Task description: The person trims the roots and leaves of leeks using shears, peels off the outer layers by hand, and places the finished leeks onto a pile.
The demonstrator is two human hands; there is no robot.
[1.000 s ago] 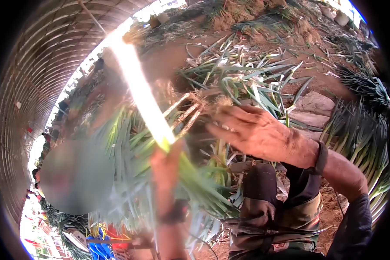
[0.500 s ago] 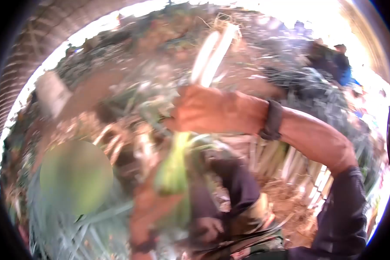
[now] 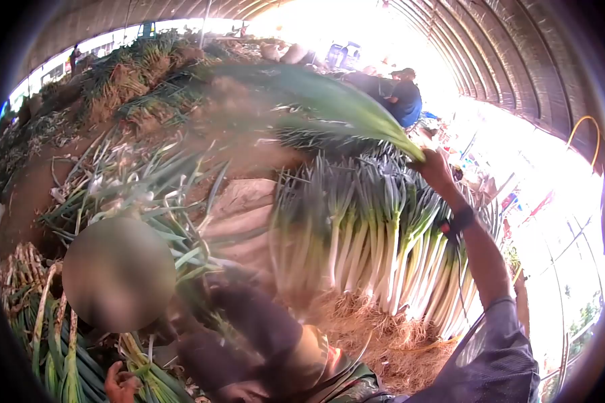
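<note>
My right hand (image 3: 434, 172), with a dark band on its wrist, is closed round a leek (image 3: 356, 111). The leek's green leaves stream up and to the left, blurred by motion; its white end is lost in the glare beyond my hand. Below that hand stands a thick row of leeks (image 3: 383, 248), white stalks leaning together, roots at the bottom. My left hand (image 3: 121, 384) is low at the left edge, beside a heap of leeks (image 3: 64, 363). Its fingers look curled, and I cannot make out what is in them.
My bent legs (image 3: 255, 336) are in the lower middle. Loose leaves (image 3: 134, 181) litter the ground at left, and more leek piles (image 3: 141, 67) lie behind. A person (image 3: 405, 97) in blue sits at the back. A round blurred patch covers part of the left side.
The view has turned. My right hand has swung out to the right with the leek, whose leaves now trail left. My left hand has moved away from it, down to the lower left.
</note>
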